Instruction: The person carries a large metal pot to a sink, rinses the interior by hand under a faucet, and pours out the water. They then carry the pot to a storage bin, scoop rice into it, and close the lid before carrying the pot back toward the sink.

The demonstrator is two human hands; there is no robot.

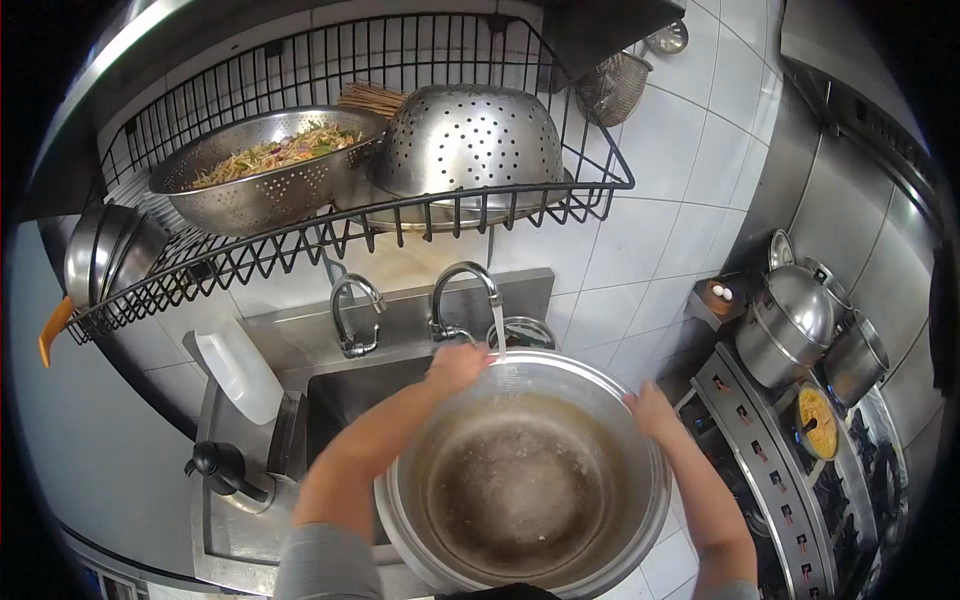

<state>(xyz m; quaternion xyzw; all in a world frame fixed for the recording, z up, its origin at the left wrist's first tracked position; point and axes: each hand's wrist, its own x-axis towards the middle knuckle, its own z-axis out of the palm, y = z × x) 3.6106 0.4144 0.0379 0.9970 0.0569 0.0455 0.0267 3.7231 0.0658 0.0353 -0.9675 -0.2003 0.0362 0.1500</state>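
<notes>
A wide metal pot [515, 480] is tilted over the sink's right side, its inside facing me, with brownish residue on the bottom. My left hand [460, 367] is closed on the far rim, close to the water stream. On the right rim, my right hand [652, 408] has its fingers wrapped round the edge. Water [500, 325] runs from the right faucet [467, 290] down at the far rim. Beside it stands a second faucet [355, 312], with no water seen coming out.
Overhead hangs a black wire rack [400, 215] with a colander [270, 185] of shredded food and an upturned colander [475, 140]. A white jug [240, 375] and black-topped dispenser [220, 468] stand left of the sink [345, 395]. A stove [765, 450] with pots is at right.
</notes>
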